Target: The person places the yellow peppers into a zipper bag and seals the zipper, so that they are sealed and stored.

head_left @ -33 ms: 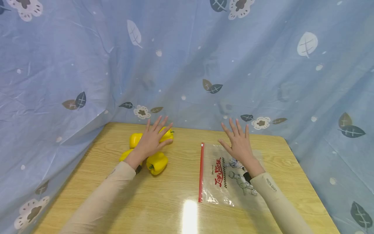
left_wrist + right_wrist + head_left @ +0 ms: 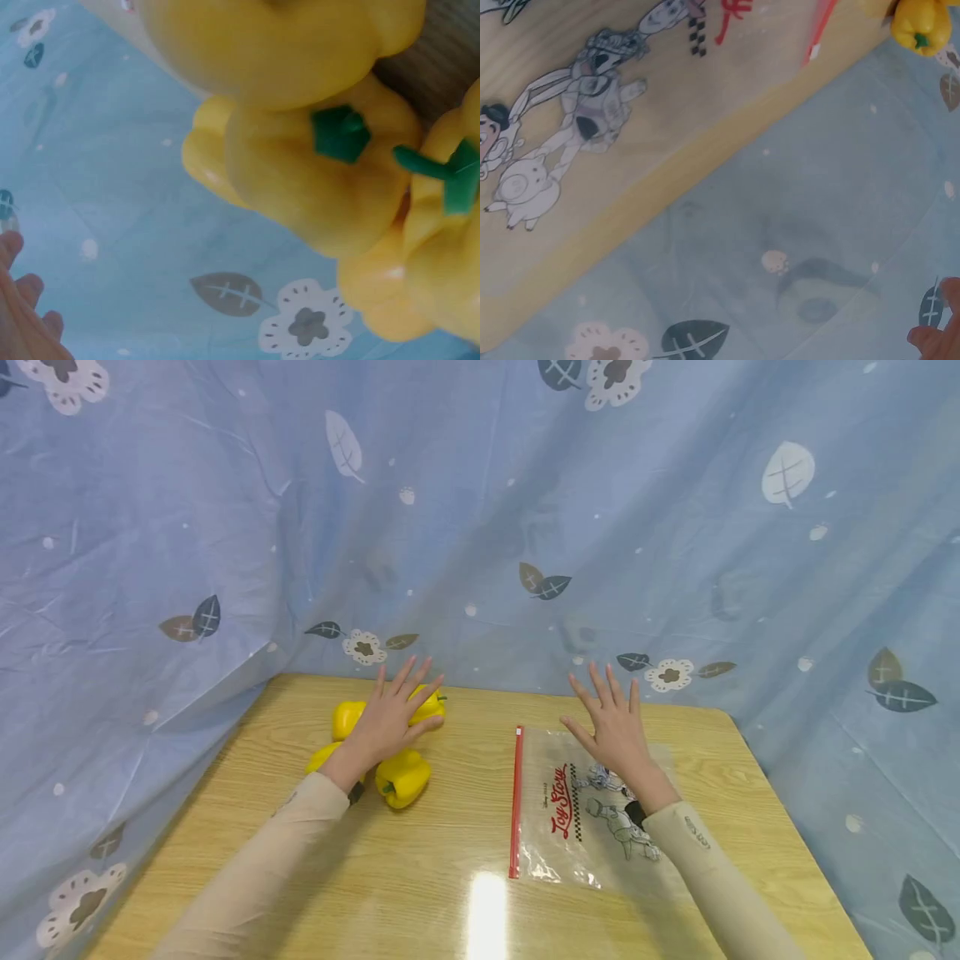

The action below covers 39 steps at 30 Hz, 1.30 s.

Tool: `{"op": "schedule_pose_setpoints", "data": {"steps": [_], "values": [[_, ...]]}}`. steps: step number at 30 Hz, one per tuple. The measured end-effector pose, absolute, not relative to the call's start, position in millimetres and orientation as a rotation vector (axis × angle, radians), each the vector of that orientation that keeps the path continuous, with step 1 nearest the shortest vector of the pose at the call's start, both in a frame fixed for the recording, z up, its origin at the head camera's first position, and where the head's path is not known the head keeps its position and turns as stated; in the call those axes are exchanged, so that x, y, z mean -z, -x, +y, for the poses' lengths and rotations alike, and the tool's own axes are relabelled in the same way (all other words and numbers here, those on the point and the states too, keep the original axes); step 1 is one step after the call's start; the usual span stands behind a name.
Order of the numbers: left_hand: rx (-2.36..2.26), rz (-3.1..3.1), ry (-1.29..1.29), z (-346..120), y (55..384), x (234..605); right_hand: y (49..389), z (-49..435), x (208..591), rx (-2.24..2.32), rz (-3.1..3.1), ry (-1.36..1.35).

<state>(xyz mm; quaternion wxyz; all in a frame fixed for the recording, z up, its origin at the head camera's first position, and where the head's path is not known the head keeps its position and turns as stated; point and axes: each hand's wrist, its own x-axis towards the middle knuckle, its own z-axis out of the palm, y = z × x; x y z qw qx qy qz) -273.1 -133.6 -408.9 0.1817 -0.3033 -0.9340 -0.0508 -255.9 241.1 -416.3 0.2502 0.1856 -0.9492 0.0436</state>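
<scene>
**Status: Static, Nothing Gripped**

We compare the head view with the one just before it and find no visible change: hands, produce and packaging keep their positions. We judge from this that no object is being handled at this moment.

Hands. We find the left hand [image 2: 384, 722] wide open, fingers straight and spread, holding nothing. It is over a cluster of four glossy yellow, lobed bell peppers [image 2: 403, 778] with green stems, on the left part of the light wood-grain table [image 2: 420, 877], and partly hides them in the head view. In the left wrist view, its visible fingers are apart from them. The right hand [image 2: 618, 735] is likewise spread wide and holds nothing. It is over a flat, clear plastic bag [image 2: 542, 852], which lies on the right part of the table with its red closure strip [image 2: 516, 810] towards the peppers. We cannot tell how high either palm stands.

Markings. We read "Toy Story" in red lettering [image 2: 560, 802] along the bag, beside a black-and-white checkered band [image 2: 577, 802]. A smaller line next to it appears to read "Disney Pixar". Cartoon figures follow, including a line-drawn pig [image 2: 529, 187]. The small dark print [image 2: 696, 832] on the right beige sleeve [image 2: 712, 877] is not legible.
</scene>
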Motion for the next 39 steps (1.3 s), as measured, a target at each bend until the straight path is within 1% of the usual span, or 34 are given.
{"op": "schedule_pose_setpoints", "data": {"steps": [7, 13, 24, 33, 39], "values": [[0.101, -2.643, 0.885, -128.8, 275.0, 403.9, 251.6, 246.6, 415.9, -0.108, -2.591, -0.499], [0.092, -2.653, 0.852, -130.3, 272.0, 401.4, 252.2, 247.0, 414.3, -0.112, -2.600, -0.509], [0.084, -2.649, 0.867, -120.7, 269.3, 412.0, 244.6, 246.8, 416.7, -0.146, -2.655, -0.527], [0.136, -2.693, 0.899, -106.3, 257.2, 416.7, 239.1, 241.0, 424.2, -0.218, -2.733, -0.546], [0.127, -2.695, 0.931, -95.0, 250.3, 426.7, 235.7, 236.8, 430.2, -0.260, -2.756, -0.555]]}}
